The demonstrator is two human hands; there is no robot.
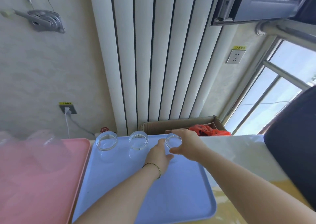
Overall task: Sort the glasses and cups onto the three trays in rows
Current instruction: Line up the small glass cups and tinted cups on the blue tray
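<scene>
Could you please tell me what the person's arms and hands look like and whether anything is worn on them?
Both forearms are bare, with no sleeves in view. The left hand has a thin gold-coloured bangle round its wrist. The right hand shows no bracelet or watch; no gloves on either.

Ahead of you a tall white radiator (153, 61) with vertical fins stands against a cream textured wall (42, 70). One socket (235, 56) sits to its right; a second socket (68, 108), lower left, carries a white plug. Daylight comes through the window (273, 95) on your right. A cardboard box (179, 125) sits below the radiator.
</scene>
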